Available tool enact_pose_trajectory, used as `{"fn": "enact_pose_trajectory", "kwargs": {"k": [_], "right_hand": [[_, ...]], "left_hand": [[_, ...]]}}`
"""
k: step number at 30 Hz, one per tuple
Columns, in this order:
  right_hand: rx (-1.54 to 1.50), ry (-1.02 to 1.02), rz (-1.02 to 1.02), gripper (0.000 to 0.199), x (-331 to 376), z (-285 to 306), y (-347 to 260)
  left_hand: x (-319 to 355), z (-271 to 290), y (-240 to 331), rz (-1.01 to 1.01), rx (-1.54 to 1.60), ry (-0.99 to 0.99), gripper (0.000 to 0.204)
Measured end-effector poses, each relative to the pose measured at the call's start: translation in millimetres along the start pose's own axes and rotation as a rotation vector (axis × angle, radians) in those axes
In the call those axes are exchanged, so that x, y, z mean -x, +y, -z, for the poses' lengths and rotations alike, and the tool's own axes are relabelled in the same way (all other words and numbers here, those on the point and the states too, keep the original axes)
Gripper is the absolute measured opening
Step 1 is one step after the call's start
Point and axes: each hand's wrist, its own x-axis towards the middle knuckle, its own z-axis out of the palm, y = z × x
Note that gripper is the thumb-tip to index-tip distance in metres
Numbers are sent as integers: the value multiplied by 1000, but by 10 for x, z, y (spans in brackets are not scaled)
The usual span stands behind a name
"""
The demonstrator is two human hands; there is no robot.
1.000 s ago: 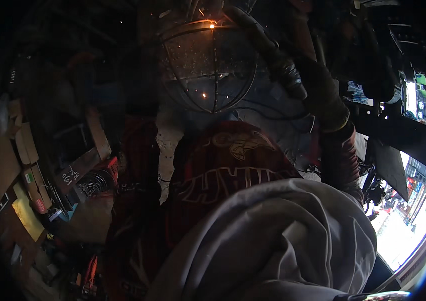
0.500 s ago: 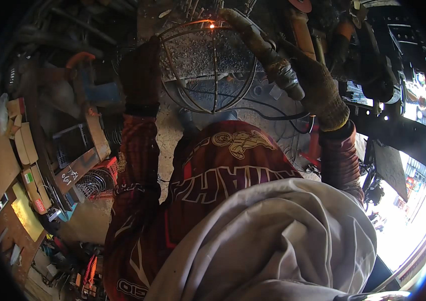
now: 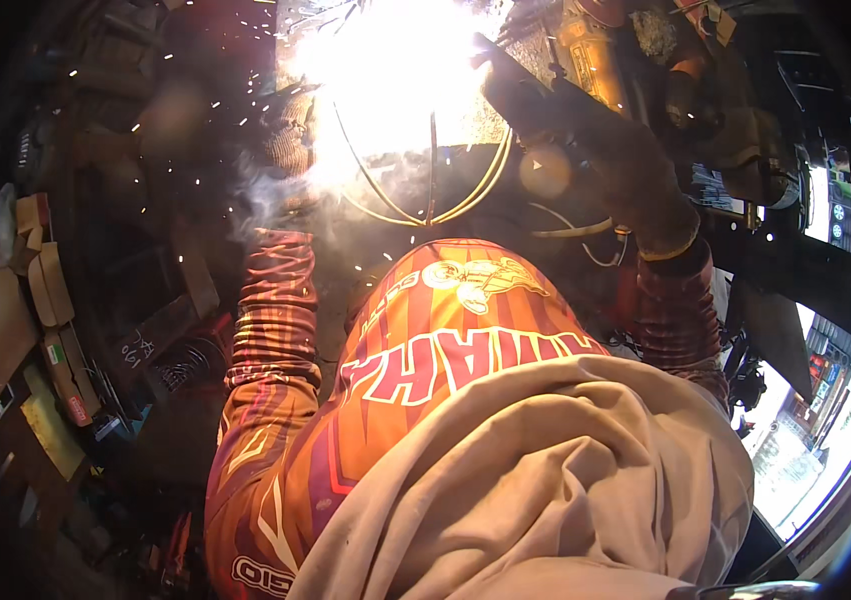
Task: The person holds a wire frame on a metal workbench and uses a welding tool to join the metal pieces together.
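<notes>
A blinding white welding arc (image 3: 400,75) burns at the top of a round metal wire frame (image 3: 485,195), washing out its upper part. Only the frame's lower curved rods show clearly beneath the glare. My gloved left hand (image 3: 290,135) is closed at the frame's left side, its fingers partly lost in light and smoke. To the right, my gloved right hand (image 3: 640,185) grips a welding electrode holder (image 3: 520,95), now a dark silhouette with its tip pointing into the arc. A cable (image 3: 575,232) runs below that hand.
Sparks fly out to the left, and smoke (image 3: 270,195) drifts over my left wrist. Cardboard boxes (image 3: 50,285) stand at the far left beside a wire coil (image 3: 185,365). An orange metal cylinder (image 3: 590,60) sits beyond my right hand. Daylight enters at the right.
The small orange glow on the frame has become a glaring arc with sparks and smoke. My right hand's holder has tilted, its tip now in the glare. Both hands stay in about the same places.
</notes>
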Motion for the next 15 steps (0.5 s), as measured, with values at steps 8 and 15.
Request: {"fn": "enact_pose_trajectory", "kwargs": {"k": [8,15], "right_hand": [[-112,174,-220,60,163,-51,-43],[-205,7,-493,61,301,-8,126]], "left_hand": [[53,54,-4,-3,-13,-6,29],[51,35,-7,-24,-5,-17,30]]}}
